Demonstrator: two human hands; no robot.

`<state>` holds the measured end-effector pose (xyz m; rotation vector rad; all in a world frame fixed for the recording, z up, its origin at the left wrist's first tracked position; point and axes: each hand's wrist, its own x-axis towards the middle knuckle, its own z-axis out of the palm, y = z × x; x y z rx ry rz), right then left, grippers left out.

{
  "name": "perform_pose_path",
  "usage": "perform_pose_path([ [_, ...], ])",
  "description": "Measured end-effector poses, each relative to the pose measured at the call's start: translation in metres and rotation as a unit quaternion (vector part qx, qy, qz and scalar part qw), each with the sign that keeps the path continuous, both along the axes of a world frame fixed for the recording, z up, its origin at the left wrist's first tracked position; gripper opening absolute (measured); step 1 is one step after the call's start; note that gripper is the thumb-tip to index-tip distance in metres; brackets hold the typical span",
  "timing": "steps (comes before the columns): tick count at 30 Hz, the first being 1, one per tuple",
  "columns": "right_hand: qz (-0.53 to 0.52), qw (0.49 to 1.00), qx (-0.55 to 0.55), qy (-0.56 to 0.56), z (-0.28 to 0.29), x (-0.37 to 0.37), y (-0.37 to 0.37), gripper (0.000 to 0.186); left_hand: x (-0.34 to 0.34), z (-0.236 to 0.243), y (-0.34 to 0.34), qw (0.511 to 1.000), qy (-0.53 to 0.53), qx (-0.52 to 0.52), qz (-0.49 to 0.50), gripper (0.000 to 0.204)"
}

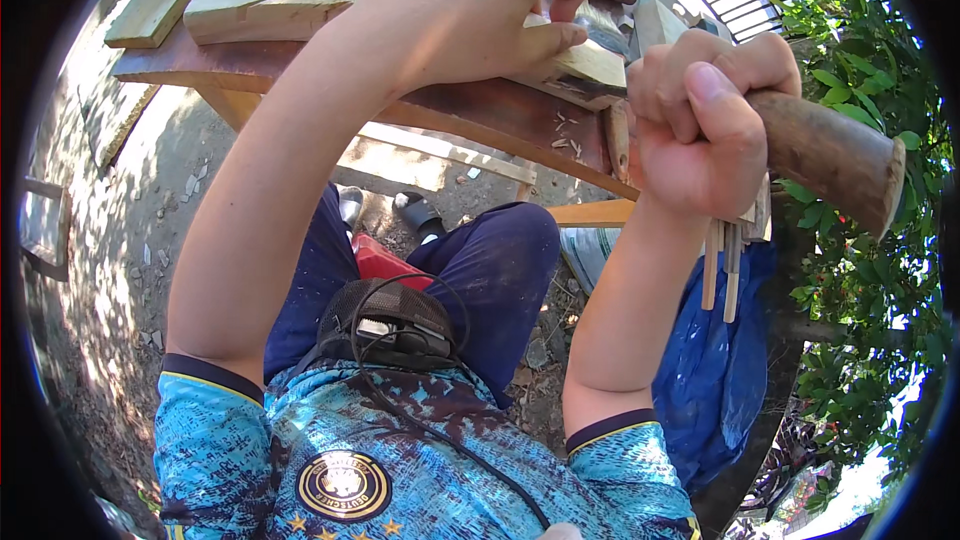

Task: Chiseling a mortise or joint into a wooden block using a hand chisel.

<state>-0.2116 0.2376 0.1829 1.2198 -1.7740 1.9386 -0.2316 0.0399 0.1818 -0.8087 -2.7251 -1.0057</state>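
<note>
While my right hand point(705, 125) is wrapped firmly round a thick wooden club point(835, 145), my left hand point(500, 10) curls over a pale wood block point(592, 64) on the bench point(485, 112); whether those fingers pinch anything, I can't tell.

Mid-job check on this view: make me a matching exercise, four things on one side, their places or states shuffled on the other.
Things
1. Left hand
2. Right hand
3. Blue sheet
4. Red item

Places or states
A. Between the person's thighs
B. Closed, with a brown wooden cylinder extending from it
C. Just right of the right forearm
D. Over pale wood on the workbench

Pairs: 1-D, 2-B, 3-C, 4-A
</note>
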Motion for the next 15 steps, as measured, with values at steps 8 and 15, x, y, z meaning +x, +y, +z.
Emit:
perform_pose_path([
  [8, -0.102, 0.991, -0.061, -0.057, 0.002, 0.003, -0.014, 0.018, 0.005, -0.017, 0.006, 0.994, 0.088, 0.025, 0.056, 0.025],
  [15, 0.059, 0.991, -0.037, -0.111, 0.011, -0.018, 0.016, 0.016, 0.006, 0.005, 0.000, 0.999, -0.026, -0.033, 0.015, 0.029],
])
